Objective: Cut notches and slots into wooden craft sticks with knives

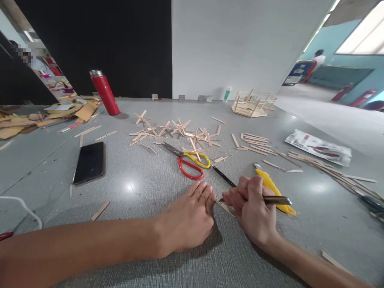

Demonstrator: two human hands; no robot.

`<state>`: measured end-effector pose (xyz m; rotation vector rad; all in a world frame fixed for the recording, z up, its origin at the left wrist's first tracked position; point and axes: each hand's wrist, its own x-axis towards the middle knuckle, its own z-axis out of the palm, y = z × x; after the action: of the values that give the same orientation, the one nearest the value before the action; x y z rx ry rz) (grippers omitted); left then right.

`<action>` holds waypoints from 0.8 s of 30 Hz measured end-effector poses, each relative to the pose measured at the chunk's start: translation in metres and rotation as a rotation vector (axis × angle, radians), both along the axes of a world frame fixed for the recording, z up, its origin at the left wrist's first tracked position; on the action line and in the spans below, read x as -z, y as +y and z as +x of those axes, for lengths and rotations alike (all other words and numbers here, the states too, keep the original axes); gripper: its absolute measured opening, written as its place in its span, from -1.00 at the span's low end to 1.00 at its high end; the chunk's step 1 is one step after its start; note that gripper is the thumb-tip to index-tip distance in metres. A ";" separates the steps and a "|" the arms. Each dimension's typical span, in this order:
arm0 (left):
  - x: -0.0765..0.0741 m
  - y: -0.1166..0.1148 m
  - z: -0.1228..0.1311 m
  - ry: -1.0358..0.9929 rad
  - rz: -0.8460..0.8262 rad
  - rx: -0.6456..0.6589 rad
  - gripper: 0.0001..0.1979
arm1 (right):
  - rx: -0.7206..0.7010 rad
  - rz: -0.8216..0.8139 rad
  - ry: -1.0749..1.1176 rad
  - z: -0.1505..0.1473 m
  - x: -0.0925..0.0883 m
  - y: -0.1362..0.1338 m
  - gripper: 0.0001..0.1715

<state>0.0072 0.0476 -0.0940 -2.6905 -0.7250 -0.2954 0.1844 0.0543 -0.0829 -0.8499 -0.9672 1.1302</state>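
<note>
A small wooden stick (225,208) lies flat on the grey table between my hands. My left hand (192,216) presses down on its far end, fingers bunched together. My right hand (255,208) is closed around a craft knife (277,200) with a brownish metallic handle, its tip touching or just over the stick beside my left fingertips. Beyond my right fingers lies a black pen (223,176). Scissors (187,158) with one red and one yellow handle rest ahead of my left hand. A yellow cutter (268,182) lies behind my right hand, partly hidden by it.
Loose and crossed wooden sticks (180,128) lie mid-table, with more sticks (324,166) at right. A wooden stick frame (253,106) and glue tube (227,94) stand near the partition. A phone (89,162), red flask (105,94) and cardboard scraps (87,110) are left; a packet (318,148) lies right.
</note>
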 end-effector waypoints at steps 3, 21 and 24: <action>-0.001 -0.001 0.001 0.006 -0.001 0.000 -0.43 | -0.014 -0.002 0.006 0.001 -0.001 0.000 -0.25; -0.024 0.024 -0.010 -0.463 -0.632 -0.169 -0.52 | -0.218 0.058 0.041 -0.001 -0.012 -0.011 -0.26; -0.023 0.030 -0.011 -0.435 -0.708 -0.124 -0.48 | -0.246 0.073 0.047 -0.005 -0.009 -0.013 -0.26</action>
<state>-0.0041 0.0780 -0.0712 -3.2481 -1.3258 -0.7234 0.1795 0.0409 -0.0740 -0.6549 -1.0887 1.3095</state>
